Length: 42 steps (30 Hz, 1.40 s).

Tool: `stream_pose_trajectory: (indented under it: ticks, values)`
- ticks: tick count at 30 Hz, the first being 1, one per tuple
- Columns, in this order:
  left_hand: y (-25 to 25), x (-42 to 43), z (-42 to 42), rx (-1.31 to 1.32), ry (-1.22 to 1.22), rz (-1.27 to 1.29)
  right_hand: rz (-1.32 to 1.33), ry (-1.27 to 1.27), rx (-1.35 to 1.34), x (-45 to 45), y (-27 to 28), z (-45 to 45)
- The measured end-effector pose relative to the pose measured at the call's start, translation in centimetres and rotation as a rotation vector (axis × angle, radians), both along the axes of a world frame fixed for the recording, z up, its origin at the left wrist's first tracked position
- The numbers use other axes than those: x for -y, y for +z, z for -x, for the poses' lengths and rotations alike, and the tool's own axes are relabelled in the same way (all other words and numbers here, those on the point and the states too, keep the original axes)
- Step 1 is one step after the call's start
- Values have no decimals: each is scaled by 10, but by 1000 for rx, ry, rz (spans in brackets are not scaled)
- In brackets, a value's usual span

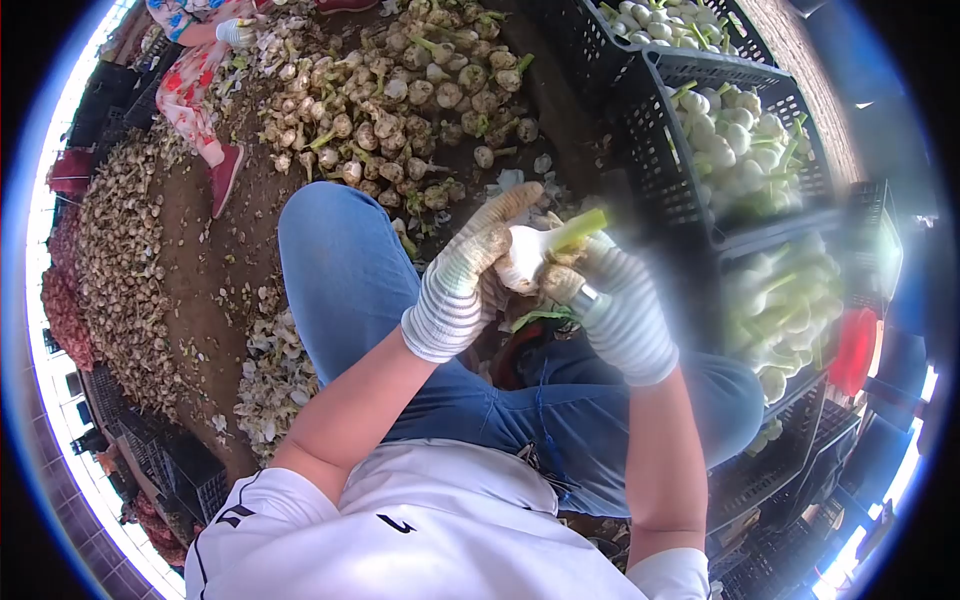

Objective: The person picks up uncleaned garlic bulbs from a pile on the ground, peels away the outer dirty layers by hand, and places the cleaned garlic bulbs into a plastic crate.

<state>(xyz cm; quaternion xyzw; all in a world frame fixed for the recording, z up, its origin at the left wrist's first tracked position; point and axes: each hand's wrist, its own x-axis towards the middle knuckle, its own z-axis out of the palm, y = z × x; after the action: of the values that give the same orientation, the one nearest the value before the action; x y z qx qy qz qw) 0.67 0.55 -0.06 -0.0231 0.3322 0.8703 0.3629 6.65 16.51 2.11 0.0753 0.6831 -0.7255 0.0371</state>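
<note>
Both hands wear white striped gloves with soiled fingers and meet above my lap. My left hand point(465, 270) is closed round a white garlic bulb point(522, 262), its index finger stretched along the top. The bulb's cut green stem point(578, 228) points up to the right. My right hand point(615, 300) is closed at the stem side of the bulb, with a small shiny metal piece point(587, 297) showing between its fingers; the rest of that piece is hidden. Peeled green leaf point(543, 317) hangs just below the hands.
Unpeeled garlic point(400, 110) is heaped ahead, with another long heap point(125, 270) at the left. Black crates point(655, 130) of white bulbs point(740, 140) stand at the right. A co-worker's gloved hand point(236, 32) and red shoe point(227, 180) show upper left. Peelings point(275, 385) lie beside my knee.
</note>
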Motion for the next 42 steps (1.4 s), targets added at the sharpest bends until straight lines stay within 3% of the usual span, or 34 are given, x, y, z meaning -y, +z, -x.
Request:
stream_pose_trajectory:
  ticks: [4,7,8,10,13,15,18,21,25,26,27,29,30,33,37,42]
  values:
    - [-12,7,7,-44,-72,32,17,-54,57,1,-4,-1]
    - [-13,7,13,-105,-143,219,-448,-39,-80,-1,-3,-1]
    - [-18,7,15,-165,-161,296,-458,-89,-72,-1,-5,-2]
    - [-23,1,7,-337,-37,318,-482,-189,-56,-1,-14,-4]
    - [-20,-5,-9,-847,20,720,-308,-294,-12,1,-11,-4]
    - [-17,-7,-11,-721,34,552,-225,-281,18,4,-10,-6]
    - [-4,-2,-10,-378,-24,355,-365,-266,20,2,-5,-6]
    - [-1,9,1,-419,-253,322,-457,-263,-23,0,-5,-6]
    - [4,2,5,-138,-144,98,-447,-284,-81,0,10,-6]
    - [-8,2,7,-244,-129,88,-512,-261,-147,0,4,-6]
    - [-10,0,6,-273,-76,205,-456,-245,-101,2,4,-7]
    - [-10,-5,2,-323,36,448,-630,-166,-163,4,5,-7]
    - [-8,-4,2,-322,41,455,-620,-202,-157,5,5,-6]
    - [-9,6,0,-401,-33,318,-658,-301,-160,4,4,-7]
    - [-11,14,3,-163,-116,73,-693,-404,-175,-4,-8,-5]
    - [-12,14,13,-24,-2,-167,-863,-277,-166,-7,-10,-7]
